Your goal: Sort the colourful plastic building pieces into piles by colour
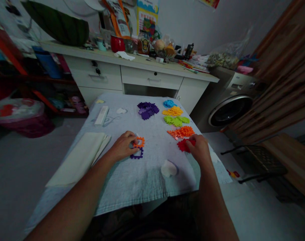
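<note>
We'd call this somebody's home, easy. We're looking at a table [147, 177] with a greyish cloth over it, and behind it sits a white drawer unit [142, 75] loaded with everyday clutter: what looks like a big watermelon [58, 28], a jar [143, 45], a red pot [117, 44]. Behind the table to the right we spot a front-loading washing machine [230, 112], and well off that same side hangs a brownish curtain [270, 92]. Left of the table we've got a lined pink bin [26, 125], plus toy-like plastic pieces [148, 111] on the tabletop itself.
</note>
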Demonstrator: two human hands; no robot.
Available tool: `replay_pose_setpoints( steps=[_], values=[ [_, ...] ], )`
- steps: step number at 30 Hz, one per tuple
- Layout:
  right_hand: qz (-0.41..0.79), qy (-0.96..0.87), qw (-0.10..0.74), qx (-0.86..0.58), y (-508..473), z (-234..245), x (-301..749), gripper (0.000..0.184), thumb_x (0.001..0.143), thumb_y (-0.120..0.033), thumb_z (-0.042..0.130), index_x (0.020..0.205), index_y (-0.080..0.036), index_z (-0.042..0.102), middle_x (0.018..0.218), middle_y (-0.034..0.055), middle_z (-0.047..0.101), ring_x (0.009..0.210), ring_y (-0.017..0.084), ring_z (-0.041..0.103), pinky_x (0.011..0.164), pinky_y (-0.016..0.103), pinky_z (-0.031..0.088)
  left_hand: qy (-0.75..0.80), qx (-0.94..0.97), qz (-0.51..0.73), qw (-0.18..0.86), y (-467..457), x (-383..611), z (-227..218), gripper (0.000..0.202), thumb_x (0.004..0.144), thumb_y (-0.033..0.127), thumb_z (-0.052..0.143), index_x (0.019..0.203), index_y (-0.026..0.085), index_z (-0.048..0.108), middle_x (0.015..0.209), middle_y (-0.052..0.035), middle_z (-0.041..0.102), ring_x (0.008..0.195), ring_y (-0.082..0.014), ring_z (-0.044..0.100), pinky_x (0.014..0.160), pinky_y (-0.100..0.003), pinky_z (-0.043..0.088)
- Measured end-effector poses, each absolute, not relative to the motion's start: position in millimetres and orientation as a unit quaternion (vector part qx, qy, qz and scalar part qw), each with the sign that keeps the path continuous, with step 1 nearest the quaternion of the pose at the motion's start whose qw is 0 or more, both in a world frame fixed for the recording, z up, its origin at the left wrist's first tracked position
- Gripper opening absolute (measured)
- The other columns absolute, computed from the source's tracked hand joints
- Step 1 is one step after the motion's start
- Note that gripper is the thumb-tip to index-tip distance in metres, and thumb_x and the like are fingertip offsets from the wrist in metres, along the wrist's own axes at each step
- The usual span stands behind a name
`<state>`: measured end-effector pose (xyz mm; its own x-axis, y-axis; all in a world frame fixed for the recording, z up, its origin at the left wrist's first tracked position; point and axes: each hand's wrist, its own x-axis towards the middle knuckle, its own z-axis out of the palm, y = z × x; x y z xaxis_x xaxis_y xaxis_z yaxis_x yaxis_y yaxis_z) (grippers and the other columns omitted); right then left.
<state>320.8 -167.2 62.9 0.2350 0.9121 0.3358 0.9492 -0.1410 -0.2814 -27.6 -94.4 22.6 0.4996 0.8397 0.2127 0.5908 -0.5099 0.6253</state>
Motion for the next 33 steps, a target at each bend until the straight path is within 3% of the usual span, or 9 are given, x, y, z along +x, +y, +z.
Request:
replay_pose_setpoints(
  steps=[4, 7, 13, 20, 27, 33],
  values=[
    [0.072, -0.719, 0.263, -0.640, -159.8, 64.0, 261.3, 0.011, 0.083, -0.024, 0.061, 0.092, -0.019, 0.063, 0.096, 0.0071, 0.063, 0.093, 0.021, 0.056, 0.086, 0.035, 0.043, 0.420, 0.834, 0.264, 0.243, -90.3, -28.8, 19.3, 0.013, 0.079, 0.033, 0.060, 0.082, 0.021, 0.065, 0.108, -0.0066, 0.059, 0.103, -0.0221, 0.058, 0.094, -0.039, 0.047],
    [0.142, -0.786, 0.215, -0.562, -157.2, 55.6, 211.8, 0.016, 0.084, -0.023, 0.063, 0.099, -0.018, 0.065, 0.099, 0.0076, 0.061, 0.098, 0.021, 0.054, 0.091, 0.036, 0.042, 0.408, 0.837, 0.267, 0.249, -86.6, -29.9, 16.9, 0.017, 0.084, 0.022, 0.049, 0.087, 0.020, 0.065, 0.101, -0.0059, 0.063, 0.100, -0.0202, 0.059, 0.094, -0.038, 0.046],
    [0.188, -0.826, 0.173, -0.502, -155.5, 39.1, 164.2, 0.045, 0.081, -0.030, 0.071, 0.124, -0.020, 0.061, 0.114, 0.0095, 0.056, 0.106, 0.022, 0.051, 0.096, 0.037, 0.041, 0.403, 0.834, 0.279, 0.252, -85.2, -30.8, 15.9, 0.024, 0.079, 0.013, 0.048, 0.093, 0.020, 0.066, 0.101, -0.0057, 0.066, 0.100, -0.0205, 0.059, 0.094, -0.039, 0.046],
    [0.181, -0.837, 0.174, -0.485, -156.7, 35.2, 165.8, 0.033, 0.078, -0.031, 0.074, 0.109, -0.019, 0.067, 0.112, 0.0090, 0.054, 0.103, 0.022, 0.050, 0.093, 0.037, 0.041, 0.409, 0.834, 0.272, 0.249, -87.4, -30.3, 17.6, 0.024, 0.078, 0.012, 0.052, 0.093, 0.019, 0.069, 0.100, -0.0068, 0.063, 0.099, -0.0201, 0.059, 0.093, -0.037, 0.047],
    [0.213, -0.841, 0.214, -0.449, -156.3, 28.7, 171.5, 0.015, 0.073, -0.014, 0.073, 0.086, -0.018, 0.067, 0.105, 0.0062, 0.053, 0.099, 0.020, 0.050, 0.091, 0.035, 0.042, 0.429, 0.839, 0.258, 0.215, -86.5, -28.6, 13.2, 0.026, 0.081, 0.013, 0.052, 0.100, 0.018, 0.070, 0.105, -0.0079, 0.062, 0.102, -0.0209, 0.058, 0.096, -0.038, 0.045],
    [0.247, -0.824, 0.254, -0.442, -141.5, 53.3, 195.3, 0.013, 0.076, -0.010, 0.067, 0.085, -0.019, 0.063, 0.105, 0.0046, 0.053, 0.094, 0.016, 0.055, 0.086, 0.030, 0.044, 0.465, 0.824, 0.269, 0.178, -87.0, -24.8, 12.3, 0.024, 0.082, 0.016, 0.054, 0.101, 0.017, 0.069, 0.105, -0.0092, 0.063, 0.102, -0.0238, 0.058, 0.094, -0.040, 0.045]
  ],
)
